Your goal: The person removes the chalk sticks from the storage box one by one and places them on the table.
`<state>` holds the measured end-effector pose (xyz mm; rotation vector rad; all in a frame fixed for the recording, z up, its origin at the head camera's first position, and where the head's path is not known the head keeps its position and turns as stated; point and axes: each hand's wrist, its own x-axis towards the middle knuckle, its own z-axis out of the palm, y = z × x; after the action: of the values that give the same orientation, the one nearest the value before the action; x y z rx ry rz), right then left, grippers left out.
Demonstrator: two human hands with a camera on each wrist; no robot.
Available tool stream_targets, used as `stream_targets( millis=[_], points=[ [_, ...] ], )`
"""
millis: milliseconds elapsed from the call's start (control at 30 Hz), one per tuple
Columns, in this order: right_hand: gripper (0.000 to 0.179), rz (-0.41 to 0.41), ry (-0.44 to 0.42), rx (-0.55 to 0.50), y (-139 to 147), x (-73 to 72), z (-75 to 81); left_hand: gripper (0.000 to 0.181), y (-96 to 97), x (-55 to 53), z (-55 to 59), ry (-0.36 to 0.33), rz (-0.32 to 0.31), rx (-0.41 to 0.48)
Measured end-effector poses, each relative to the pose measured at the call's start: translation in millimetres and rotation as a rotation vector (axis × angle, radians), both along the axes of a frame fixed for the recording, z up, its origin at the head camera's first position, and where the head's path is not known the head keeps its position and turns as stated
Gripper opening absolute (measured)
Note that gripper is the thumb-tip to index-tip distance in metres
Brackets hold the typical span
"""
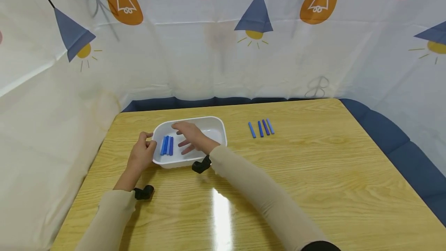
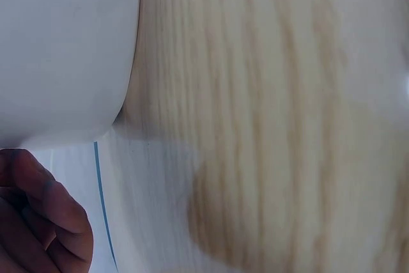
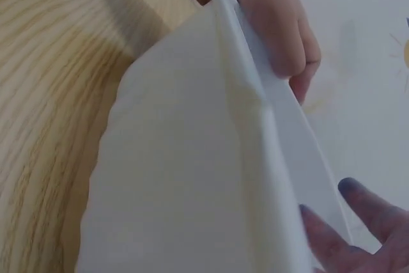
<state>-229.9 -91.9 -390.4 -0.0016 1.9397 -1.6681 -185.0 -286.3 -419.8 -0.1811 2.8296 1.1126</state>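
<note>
A white plastic tray [image 1: 216,127] stands on the table. My left hand [image 1: 142,151] pinches its left rim with curled fingers; in the left wrist view the left hand [image 2: 48,222] shows at the tray's edge. Several short blue sticks [image 1: 167,145], chalk-like in shape, lie side by side at the tray's left end. Just right of them, my right hand [image 1: 193,136] is over the tray, its fingers spread and nothing held. The right wrist view shows bluish fingertips [image 3: 351,188] beyond the tray wall [image 3: 172,151].
Several more blue sticks [image 1: 260,128] lie roughly parallel on the wooden table [image 1: 296,189], right of the tray. A dark blue padded edge [image 1: 390,131] runs round the back and right of the table. Patterned white cloth [image 1: 195,61] hangs behind.
</note>
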Motion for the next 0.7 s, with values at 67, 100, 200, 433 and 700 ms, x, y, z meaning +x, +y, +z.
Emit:
stream_targets(
  millis=[67, 100, 200, 433, 700],
  points=[
    [0.059, -0.007, -0.035, 0.005, -1.6, 0.5, -0.2, 0.050, 0.4, -0.2, -0.3, 0.002, 0.005, -0.002],
    [0.060, -0.012, -0.049, 0.005, -2.3, 0.5, -0.9, 0.050, 0.5, -0.2, -0.6, 0.004, 0.006, -0.003],
    [0.061, -0.018, -0.082, -0.012, -3.8, 0.2, -4.3, 0.050, 0.0, -0.5, -2.4, 0.004, 0.011, -0.002],
    [0.060, -0.014, -0.101, -0.002, -12.4, -0.9, -12.1, 0.050, -2.6, -1.2, -6.4, 0.013, 0.002, 0.003],
    [0.057, -0.024, 0.028, 0.151, -24.4, 1.4, -13.0, 0.049, -0.7, -0.6, -3.6, 0.026, -0.013, -0.002]
  ],
)
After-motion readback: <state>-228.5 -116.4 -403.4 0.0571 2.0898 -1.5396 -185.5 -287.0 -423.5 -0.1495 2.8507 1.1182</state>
